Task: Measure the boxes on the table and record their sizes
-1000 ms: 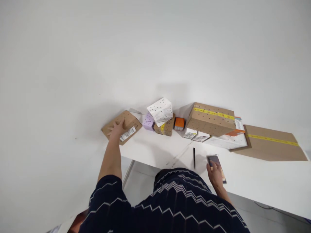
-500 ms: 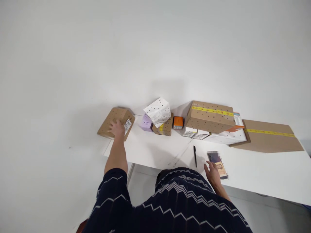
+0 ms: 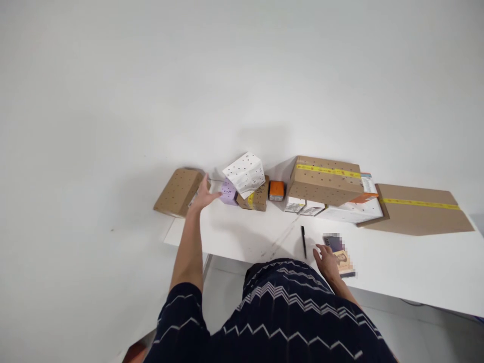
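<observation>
My left hand [image 3: 203, 195] is open, thumb and fingers spread, between a brown cardboard box [image 3: 176, 192] at the table's left end and a small purple box [image 3: 228, 192]. It holds nothing. A white spotted box [image 3: 245, 174] lies tilted on top of the purple box and a small brown box [image 3: 255, 197] with yellow tape. My right hand [image 3: 327, 260] rests near the table's front edge, fingers apart. It is beside a dark phone [image 3: 333, 243] with a picture card [image 3: 342, 262] on it. A black pen [image 3: 303, 242] lies to its left.
A small orange box [image 3: 277, 191] stands mid-table. Right of it, a large brown taped box [image 3: 327, 181] sits on several white boxes [image 3: 351, 212], with an orange-and-white box [image 3: 367, 189] behind. A long brown carton [image 3: 423, 212] lies on the white table [image 3: 408, 262], against the wall.
My left hand has come off the brown box's top and moved right, toward the purple box. My right hand has shifted slightly left. The boxes keep their places.
</observation>
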{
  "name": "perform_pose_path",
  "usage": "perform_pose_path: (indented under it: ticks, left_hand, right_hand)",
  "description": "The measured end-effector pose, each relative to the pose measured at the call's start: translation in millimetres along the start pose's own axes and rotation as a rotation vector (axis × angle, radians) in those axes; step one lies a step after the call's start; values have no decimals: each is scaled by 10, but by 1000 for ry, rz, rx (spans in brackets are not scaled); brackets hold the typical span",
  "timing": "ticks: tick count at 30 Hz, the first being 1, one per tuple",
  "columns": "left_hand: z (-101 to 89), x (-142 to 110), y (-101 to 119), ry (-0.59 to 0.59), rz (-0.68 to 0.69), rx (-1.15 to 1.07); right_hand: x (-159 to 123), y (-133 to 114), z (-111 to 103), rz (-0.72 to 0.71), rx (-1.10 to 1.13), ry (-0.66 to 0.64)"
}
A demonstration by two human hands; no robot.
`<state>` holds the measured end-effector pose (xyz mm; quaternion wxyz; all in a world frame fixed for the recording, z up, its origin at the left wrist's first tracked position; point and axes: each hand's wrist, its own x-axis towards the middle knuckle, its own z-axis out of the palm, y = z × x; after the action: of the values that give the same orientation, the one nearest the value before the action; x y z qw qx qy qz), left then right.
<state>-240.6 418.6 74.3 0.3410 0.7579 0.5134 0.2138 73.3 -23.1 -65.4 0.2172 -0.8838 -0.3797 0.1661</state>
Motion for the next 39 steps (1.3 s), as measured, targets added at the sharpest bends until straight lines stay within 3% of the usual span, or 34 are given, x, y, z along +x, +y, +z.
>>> perform_pose_path:
  ticks: [3, 5, 8, 11, 14, 19, 23, 28, 34, 37, 39]
  left_hand:
    - [351, 0, 328, -60, 126, -306]
    - [590, 15, 518, 20, 184, -474]
    - [870, -9, 730, 206, 133, -633]
    - [1024, -194, 856, 323, 92, -690]
    - [1056, -565, 931, 333, 92, -735]
    - [964, -1281, 1047, 184, 83, -685]
    - [999, -1631, 1091, -2, 56, -652]
    - [1339, -1791, 968, -222, 28, -669]
    - [1833, -1821, 651, -306, 71, -597]
    - [1919, -1822, 493, -343, 53, -605]
    - [1871, -1830, 441, -364, 49, -582]
  right_hand:
    - [44, -54, -9, -2, 14, 6]
    - [53, -93, -6, -10, 34, 12]
    - [31, -118, 13, -14, 73, 27]
    - [-14, -103, 43, 4, 109, 43]
    - [-51, -94, 58, 23, 134, 27]
    - [7, -225, -23, -21, 155, -14]
    - [159, -480, -161, -91, 163, -39]
    - [255, -754, -251, -149, 191, -35]
    - [146, -738, -164, -101, 210, -103]
    - [111, -682, -130, -82, 208, -117]
    - [101, -665, -118, -81, 199, -124]
